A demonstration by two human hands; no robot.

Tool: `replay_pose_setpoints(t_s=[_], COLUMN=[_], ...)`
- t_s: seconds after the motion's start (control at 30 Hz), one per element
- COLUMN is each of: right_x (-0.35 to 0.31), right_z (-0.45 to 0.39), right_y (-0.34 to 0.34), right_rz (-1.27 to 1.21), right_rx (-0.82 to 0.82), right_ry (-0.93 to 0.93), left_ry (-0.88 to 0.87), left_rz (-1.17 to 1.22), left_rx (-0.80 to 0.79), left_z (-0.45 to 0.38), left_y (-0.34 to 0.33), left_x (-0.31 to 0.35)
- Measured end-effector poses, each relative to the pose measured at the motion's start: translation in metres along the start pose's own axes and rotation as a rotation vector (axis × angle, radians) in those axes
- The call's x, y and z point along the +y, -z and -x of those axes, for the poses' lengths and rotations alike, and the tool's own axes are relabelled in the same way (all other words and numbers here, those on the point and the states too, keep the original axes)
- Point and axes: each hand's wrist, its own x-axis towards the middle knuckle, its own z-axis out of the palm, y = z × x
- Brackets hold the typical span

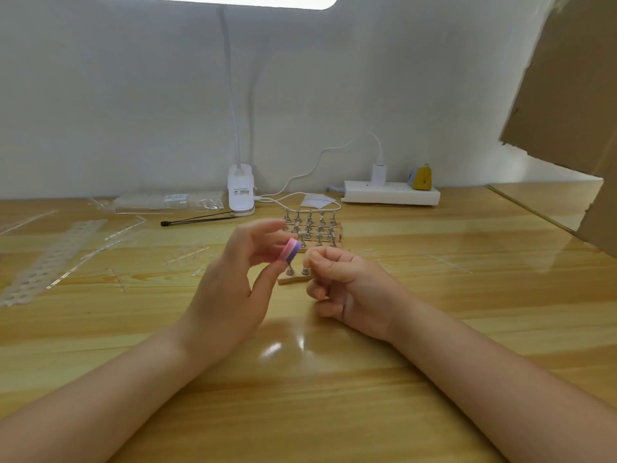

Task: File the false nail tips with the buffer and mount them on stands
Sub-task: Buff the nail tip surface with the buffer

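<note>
The glossy light-wood bench carries everything in view. A brown cardboard sheet leans in at the upper right. A white clip-on desk lamp stands at the back, with a white power strip to its right and clear plastic nail-tip sheets lying at the left. A black-tipped thin brush lies in front of the lamp. Near the middle, wooden strips holding rows of small silver metal stands sit just behind my hands. My left hand pinches a small pink-and-purple layered buffer block between thumb and fingertips, raised above the bench. My right hand, fingers curled, pinches a pale translucent false nail tip just beside the buffer; I cannot tell whether they touch
</note>
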Motion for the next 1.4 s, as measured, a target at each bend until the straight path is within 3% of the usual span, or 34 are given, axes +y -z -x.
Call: replay_pose_setpoints(t_s=[0.07, 0.17, 0.33, 0.47, 0.63, 0.83, 0.93, 1.03, 1.17, 1.3, 1.4], right_x=[0.000, 0.000, 0.000, 0.000, 0.001, 0.001, 0.002, 0.002, 0.001, 0.002, 0.000], right_z=[0.000, -0.001, 0.001, 0.000, -0.001, -0.002, -0.002, -0.002, -0.002, -0.003, -0.003], right_y=[-0.001, -0.001, -0.002, -0.001, 0.000, 0.000, 0.001, 0.001, 0.001, 0.000, -0.001], right_rz=[0.021, 0.010, 0.021, -0.016, -0.005, -0.038, -0.023, -0.020, -0.047, 0.024, 0.047], right_rx=[-0.010, 0.009, 0.016, 0.060, 0.072, 0.080, 0.065, 0.052, 0.056, 0.024, 0.011], right_ry=[-0.004, -0.011, 0.003, 0.004, 0.013, 0.009, 0.007, 0.003, -0.014, -0.016, -0.031], left_ry=[-0.013, 0.014, -0.027, 0.017, -0.060, 0.026, -0.069, -0.180, -0.180, -0.419, -0.330], left_rz=[0.050, -0.059, 0.013, -0.055, -0.014, -0.111, -0.120, -0.263, -0.380, -0.426, -0.513], left_rx=[0.024, -0.055, 0.022, -0.050, 0.066, 0.035, 0.082, 0.010, 0.034, -0.047, -0.020], left_z=[0.000, 0.001, -0.001, 0.000, -0.001, 0.002, -0.001, 0.000, -0.002, -0.003, -0.006], left_y=[-0.002, -0.002, -0.002, -0.001, -0.003, -0.003, -0.002, -0.003, 0.003, -0.002, 0.003], left_x=[0.004, 0.003, 0.008, 0.005, 0.009, 0.003, 0.009, 0.011, 0.007, 0.016, 0.014])
